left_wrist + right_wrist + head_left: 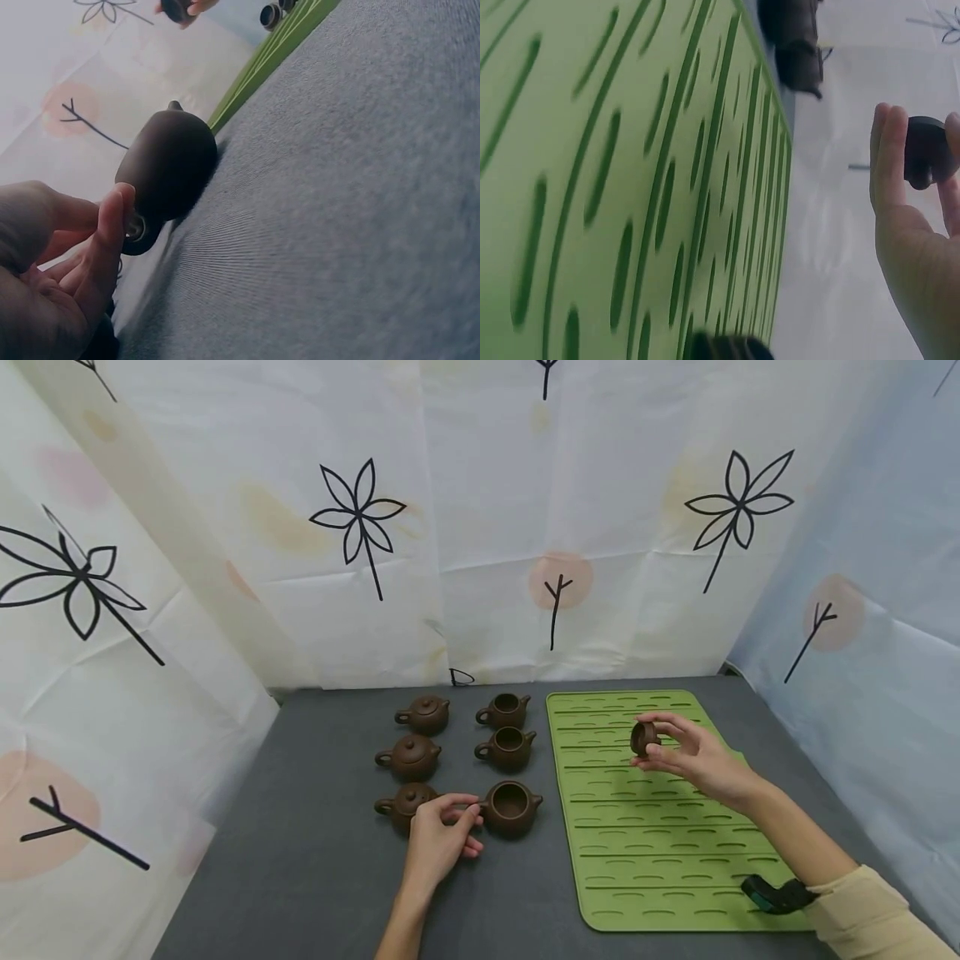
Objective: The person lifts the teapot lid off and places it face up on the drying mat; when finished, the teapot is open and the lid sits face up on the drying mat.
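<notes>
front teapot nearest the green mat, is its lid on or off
Off: in the head view, the front teapot has a bare rim and an open top, with its inside visible.

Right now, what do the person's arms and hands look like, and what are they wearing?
The left hand and right hand wear no gloves. A pale beige sleeve covers part of the right arm, and a black device sits at its wrist end. No sleeve shows on the left arm.

Dark lid (pixel 928 154) in right hand (pixel 915 240); green mat (pixel 641 180)
</notes>
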Demonstrator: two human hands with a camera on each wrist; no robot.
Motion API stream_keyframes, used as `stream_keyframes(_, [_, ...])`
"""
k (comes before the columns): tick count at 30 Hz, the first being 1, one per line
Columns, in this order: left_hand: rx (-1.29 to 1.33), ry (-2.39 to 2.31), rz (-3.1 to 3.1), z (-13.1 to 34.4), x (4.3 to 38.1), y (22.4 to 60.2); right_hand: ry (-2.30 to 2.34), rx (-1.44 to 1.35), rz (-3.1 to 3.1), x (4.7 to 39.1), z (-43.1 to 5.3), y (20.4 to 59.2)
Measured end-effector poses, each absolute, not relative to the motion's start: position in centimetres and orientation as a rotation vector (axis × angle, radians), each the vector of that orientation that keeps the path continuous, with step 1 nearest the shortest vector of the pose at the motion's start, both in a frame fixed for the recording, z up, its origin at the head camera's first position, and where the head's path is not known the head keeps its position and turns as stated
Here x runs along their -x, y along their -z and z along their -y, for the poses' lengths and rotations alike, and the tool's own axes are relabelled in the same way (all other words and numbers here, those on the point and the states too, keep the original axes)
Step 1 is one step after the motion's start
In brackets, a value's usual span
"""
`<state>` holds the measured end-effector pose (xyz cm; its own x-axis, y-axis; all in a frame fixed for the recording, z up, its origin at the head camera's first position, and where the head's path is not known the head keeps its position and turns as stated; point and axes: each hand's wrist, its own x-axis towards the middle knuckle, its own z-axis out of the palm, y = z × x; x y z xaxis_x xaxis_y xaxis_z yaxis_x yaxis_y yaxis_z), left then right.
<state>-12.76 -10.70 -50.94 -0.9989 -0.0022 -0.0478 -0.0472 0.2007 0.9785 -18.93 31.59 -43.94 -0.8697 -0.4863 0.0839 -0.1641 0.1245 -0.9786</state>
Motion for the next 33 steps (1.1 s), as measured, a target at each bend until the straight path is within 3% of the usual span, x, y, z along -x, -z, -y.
stream_keyframes(17, [-0.003, -1.913, -2.391, 11.3, 13.1, 50.6, 1.455, 0.377, -2.440, 20.7, -35.3, 44.3])
stream_keyframes(33, [-0.022, -1.874, -2.407, 11.2, 13.0, 50.3, 1.201, 0.443, -2.654, 22.4, -34.6, 46.7])
